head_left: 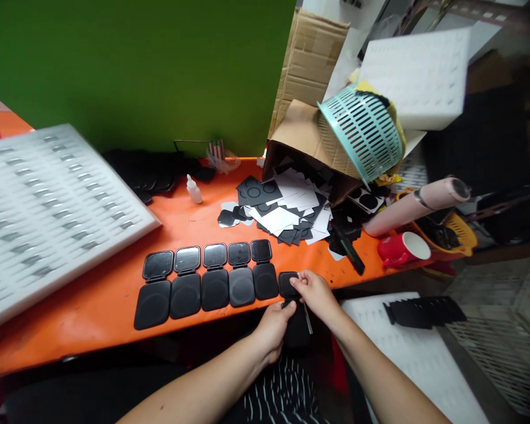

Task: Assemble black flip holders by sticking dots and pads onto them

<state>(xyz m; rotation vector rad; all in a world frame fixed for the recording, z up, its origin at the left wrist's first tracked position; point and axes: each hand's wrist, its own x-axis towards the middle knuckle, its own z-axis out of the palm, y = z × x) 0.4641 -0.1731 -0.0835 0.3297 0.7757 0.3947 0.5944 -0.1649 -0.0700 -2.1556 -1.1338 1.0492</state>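
"Position of the hinged black case?"

"It is lying open just below the centre of the frame, at the front edge of the orange table. Its smaller panel is pointing up the frame; its larger panel is extending down past the edge."

"State of the hands?"

"The left hand is grasping the case near the joint between the panels, with its thumb resting on top. The right hand is gripping the right side of the smaller panel between thumb and finger."

"Adjacent parts?"

"Five open black cases are standing in a row to the left of the held unit, smaller panels uppermost. A white foam tray is occupying the left side of the frame."

"Items beyond the row?"

"A small white bottle is standing upright left of upper centre. Black and white cards are spilling from a cardboard box, and a pale green basket is leaning against it. At right, a pink tumbler is tilting behind a red mug."
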